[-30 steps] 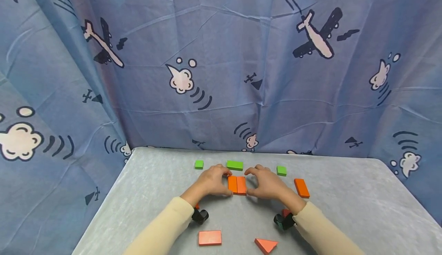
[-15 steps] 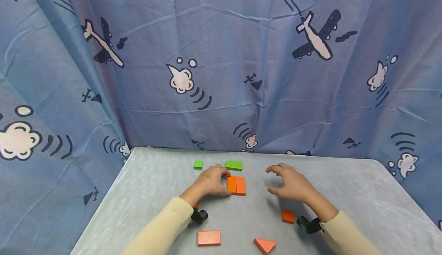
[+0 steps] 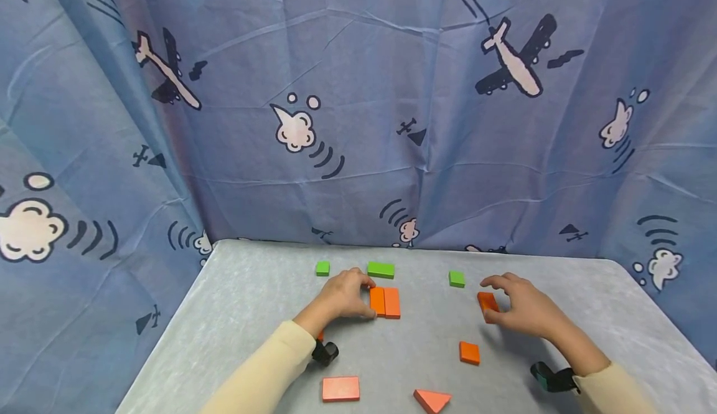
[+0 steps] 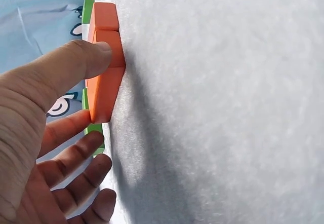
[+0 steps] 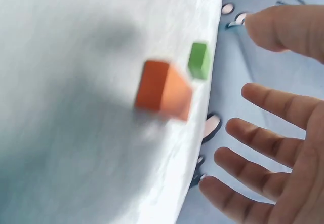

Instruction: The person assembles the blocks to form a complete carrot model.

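Two orange rectangular blocks lie side by side on the table, the left block [image 3: 378, 302] against the right block [image 3: 392, 302]. My left hand [image 3: 343, 294] pinches the left block between thumb and index finger by its near and far ends; in the left wrist view the thumb [image 4: 96, 59] presses on its near end. My right hand [image 3: 526, 305] hovers by another orange block [image 3: 488, 302] at the right, thumb and fingers spread. The right wrist view shows that block [image 5: 164, 89] apart from the fingers.
Green blocks stand along the back: a small one [image 3: 322, 268], a longer one [image 3: 381, 269] and another small one [image 3: 456, 279]. Nearer lie an orange square block [image 3: 469, 352], a pinkish-orange rectangle [image 3: 340, 389] and a triangle [image 3: 432, 400]. A patterned curtain [image 3: 358, 121] hangs behind.
My right hand has left the paired orange blocks and moved right to the lone orange block, uncovering the square block. My left hand has stayed in place.
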The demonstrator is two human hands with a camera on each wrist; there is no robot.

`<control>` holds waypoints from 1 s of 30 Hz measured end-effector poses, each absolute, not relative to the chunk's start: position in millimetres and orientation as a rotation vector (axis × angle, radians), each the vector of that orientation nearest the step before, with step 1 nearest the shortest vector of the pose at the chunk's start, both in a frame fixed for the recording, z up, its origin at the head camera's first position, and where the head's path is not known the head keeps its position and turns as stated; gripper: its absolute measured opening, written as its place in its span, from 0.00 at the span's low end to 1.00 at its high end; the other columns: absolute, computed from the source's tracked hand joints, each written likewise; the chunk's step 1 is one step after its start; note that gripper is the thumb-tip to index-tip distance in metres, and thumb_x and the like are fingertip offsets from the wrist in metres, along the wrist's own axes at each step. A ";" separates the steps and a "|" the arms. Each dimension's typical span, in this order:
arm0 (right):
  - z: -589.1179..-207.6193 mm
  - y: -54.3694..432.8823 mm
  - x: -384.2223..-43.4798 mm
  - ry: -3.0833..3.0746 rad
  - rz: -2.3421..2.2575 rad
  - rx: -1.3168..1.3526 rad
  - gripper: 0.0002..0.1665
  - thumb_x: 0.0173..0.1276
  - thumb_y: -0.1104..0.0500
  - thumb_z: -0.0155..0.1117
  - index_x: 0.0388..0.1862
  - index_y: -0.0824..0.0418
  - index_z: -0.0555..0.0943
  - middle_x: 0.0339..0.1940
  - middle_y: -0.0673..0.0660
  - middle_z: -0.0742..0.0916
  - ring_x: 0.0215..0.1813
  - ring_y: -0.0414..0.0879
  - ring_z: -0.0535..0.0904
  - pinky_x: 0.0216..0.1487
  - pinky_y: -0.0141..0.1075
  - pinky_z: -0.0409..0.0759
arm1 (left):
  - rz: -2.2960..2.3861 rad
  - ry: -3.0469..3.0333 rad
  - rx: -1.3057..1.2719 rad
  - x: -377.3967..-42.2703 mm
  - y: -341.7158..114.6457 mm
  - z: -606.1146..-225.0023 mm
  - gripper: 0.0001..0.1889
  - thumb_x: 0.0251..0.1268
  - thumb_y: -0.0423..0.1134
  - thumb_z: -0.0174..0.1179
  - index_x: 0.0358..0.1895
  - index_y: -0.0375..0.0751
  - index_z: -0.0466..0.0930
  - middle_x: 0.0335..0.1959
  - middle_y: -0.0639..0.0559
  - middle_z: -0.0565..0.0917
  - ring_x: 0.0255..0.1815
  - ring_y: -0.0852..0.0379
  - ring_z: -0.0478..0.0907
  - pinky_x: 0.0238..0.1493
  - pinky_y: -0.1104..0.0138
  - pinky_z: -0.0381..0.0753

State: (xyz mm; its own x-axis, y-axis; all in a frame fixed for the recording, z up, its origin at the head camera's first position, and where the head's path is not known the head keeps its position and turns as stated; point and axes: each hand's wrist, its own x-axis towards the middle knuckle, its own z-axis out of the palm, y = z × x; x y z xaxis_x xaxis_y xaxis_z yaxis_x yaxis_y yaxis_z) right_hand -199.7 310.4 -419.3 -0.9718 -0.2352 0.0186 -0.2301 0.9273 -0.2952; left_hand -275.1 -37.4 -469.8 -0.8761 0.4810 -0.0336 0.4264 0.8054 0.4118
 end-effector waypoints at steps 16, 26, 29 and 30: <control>-444.0 331.8 -218.5 2.998 -0.269 -0.283 0.40 0.39 0.53 0.80 0.55 0.60 0.79 0.52 0.67 0.80 0.46 0.62 0.75 0.41 0.59 0.78 | 0.489 2.899 0.774 -273.8 -32.5 -464.3 0.29 0.38 0.54 0.76 0.49 0.52 0.85 0.42 0.57 0.80 0.43 0.58 0.76 0.44 0.65 0.77; -447.3 330.4 -223.8 2.973 -0.288 -0.300 0.37 0.37 0.54 0.81 0.52 0.60 0.81 0.51 0.67 0.80 0.47 0.62 0.75 0.44 0.60 0.77 | 0.504 2.897 0.787 -274.8 -34.8 -465.5 0.28 0.36 0.53 0.77 0.48 0.52 0.86 0.39 0.58 0.80 0.41 0.59 0.75 0.43 0.66 0.76; -446.3 329.2 -226.5 2.956 -0.302 -0.300 0.37 0.38 0.54 0.81 0.50 0.62 0.80 0.49 0.65 0.81 0.46 0.59 0.75 0.45 0.58 0.77 | 0.497 2.892 0.785 -275.3 -35.1 -464.5 0.28 0.36 0.53 0.77 0.48 0.51 0.85 0.39 0.57 0.80 0.41 0.59 0.75 0.43 0.66 0.76; -445.9 329.1 -227.2 2.952 -0.311 -0.303 0.36 0.38 0.54 0.81 0.50 0.63 0.80 0.49 0.65 0.81 0.46 0.58 0.75 0.46 0.58 0.77 | 0.492 2.890 0.783 -275.5 -34.9 -464.3 0.28 0.37 0.53 0.76 0.48 0.51 0.85 0.40 0.57 0.80 0.41 0.59 0.75 0.43 0.66 0.76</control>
